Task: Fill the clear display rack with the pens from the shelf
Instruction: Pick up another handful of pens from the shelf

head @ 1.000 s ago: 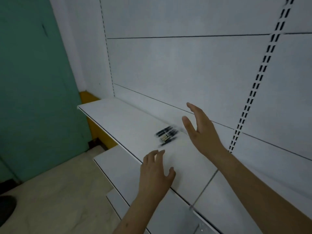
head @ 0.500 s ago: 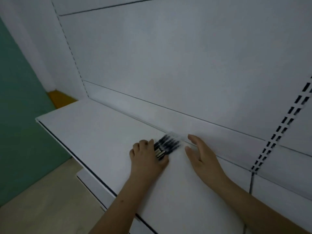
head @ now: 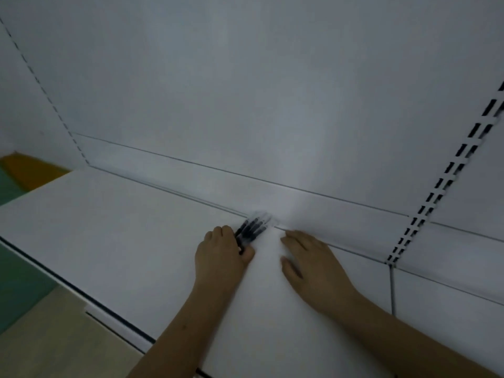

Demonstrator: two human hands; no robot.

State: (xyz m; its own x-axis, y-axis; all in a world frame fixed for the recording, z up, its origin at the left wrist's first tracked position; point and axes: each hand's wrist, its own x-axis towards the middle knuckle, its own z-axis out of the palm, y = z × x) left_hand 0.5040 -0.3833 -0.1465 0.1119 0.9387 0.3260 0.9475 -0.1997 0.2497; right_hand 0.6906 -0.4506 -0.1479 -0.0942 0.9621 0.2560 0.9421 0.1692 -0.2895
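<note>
Smooth matt white shelf (head: 114,230) — painted metal look, glossy dark plastic pens (head: 252,229)

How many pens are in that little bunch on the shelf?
About 4 show, though blur prevents a firm count. The pens lie bunched on the white shelf by the back panel, their near ends under the left hand, which may hide more.

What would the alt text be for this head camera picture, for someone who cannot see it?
A person's left hand curls around a bunch of black pens lying on a white shelf, near its back wall. The right hand rests flat and open on the shelf beside them, touching no pen.
</note>
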